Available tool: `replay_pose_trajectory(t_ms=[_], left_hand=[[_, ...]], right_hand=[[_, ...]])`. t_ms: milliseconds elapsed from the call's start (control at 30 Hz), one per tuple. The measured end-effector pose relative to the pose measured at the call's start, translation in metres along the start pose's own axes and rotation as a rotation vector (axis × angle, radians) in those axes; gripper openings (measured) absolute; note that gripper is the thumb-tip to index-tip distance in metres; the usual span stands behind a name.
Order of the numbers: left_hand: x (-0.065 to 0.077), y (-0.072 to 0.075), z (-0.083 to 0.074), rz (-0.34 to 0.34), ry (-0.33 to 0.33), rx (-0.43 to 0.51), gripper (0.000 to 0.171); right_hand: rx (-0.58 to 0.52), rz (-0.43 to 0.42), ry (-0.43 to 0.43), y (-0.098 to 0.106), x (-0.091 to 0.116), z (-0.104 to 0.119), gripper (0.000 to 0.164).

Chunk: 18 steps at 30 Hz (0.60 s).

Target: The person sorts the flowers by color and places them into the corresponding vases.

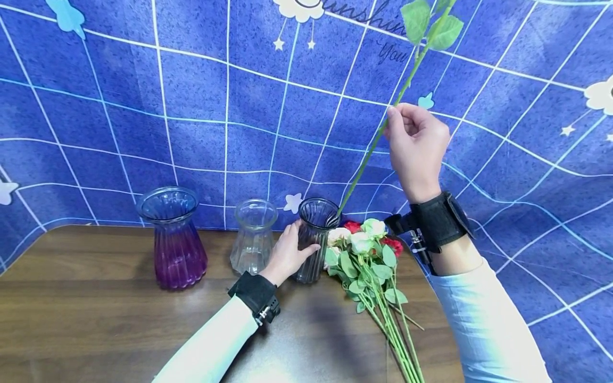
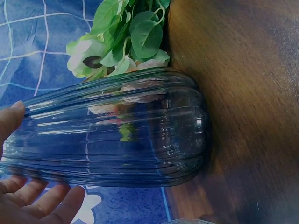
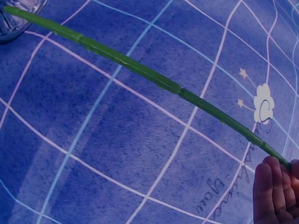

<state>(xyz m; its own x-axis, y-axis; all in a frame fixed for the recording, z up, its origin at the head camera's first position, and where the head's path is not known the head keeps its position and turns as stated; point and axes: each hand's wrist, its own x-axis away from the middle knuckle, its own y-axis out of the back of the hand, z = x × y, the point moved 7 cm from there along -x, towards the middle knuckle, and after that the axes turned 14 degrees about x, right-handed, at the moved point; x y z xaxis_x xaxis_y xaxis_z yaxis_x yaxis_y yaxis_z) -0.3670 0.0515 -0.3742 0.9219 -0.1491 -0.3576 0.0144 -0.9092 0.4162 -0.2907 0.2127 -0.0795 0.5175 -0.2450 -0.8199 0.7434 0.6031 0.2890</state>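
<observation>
A dark grey ribbed glass vase [image 1: 313, 260] stands upright on the wooden table. My left hand [image 1: 286, 252] grips its side; in the left wrist view, the thumb is on one side of the vase [image 2: 121, 140] and the fingers [image 2: 65, 203] on the other. Raised on the right, my right hand [image 1: 417, 141] pinches a long green flower stem [image 1: 366, 159] between thumb and fingers. The stem slants down to the vase's rim. From the right wrist view, its lower end lies over the mouth, but I cannot tell how deep. Its leaves show at the top; any bloom is out of frame.
Right of the grey vase lies a bunch of artificial roses [image 1: 361, 242], white, pink and red, stems toward me. A clear glass vase [image 1: 252, 250] and a larger blue-purple vase [image 1: 178, 250] stand to the left. Behind hangs a blue patterned cloth [image 1: 201, 106].
</observation>
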Motion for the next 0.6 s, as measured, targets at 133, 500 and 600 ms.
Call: replay_pose_trajectory(t_ms=[133, 500, 600], left_hand=[[0.0, 0.0, 0.0, 0.001, -0.004, 0.005, 0.071], [-0.001, 0.0, 0.001, 0.01, -0.01, 0.009, 0.073], [0.0, 0.0, 0.001, 0.012, -0.01, 0.011, 0.073]], right_hand=[[0.017, -0.005, 0.001, -0.005, 0.002, -0.004, 0.019], [0.099, 0.056, -0.012, -0.026, 0.01, -0.021, 0.02], [0.111, 0.075, -0.027, -0.032, 0.013, -0.025, 0.021]])
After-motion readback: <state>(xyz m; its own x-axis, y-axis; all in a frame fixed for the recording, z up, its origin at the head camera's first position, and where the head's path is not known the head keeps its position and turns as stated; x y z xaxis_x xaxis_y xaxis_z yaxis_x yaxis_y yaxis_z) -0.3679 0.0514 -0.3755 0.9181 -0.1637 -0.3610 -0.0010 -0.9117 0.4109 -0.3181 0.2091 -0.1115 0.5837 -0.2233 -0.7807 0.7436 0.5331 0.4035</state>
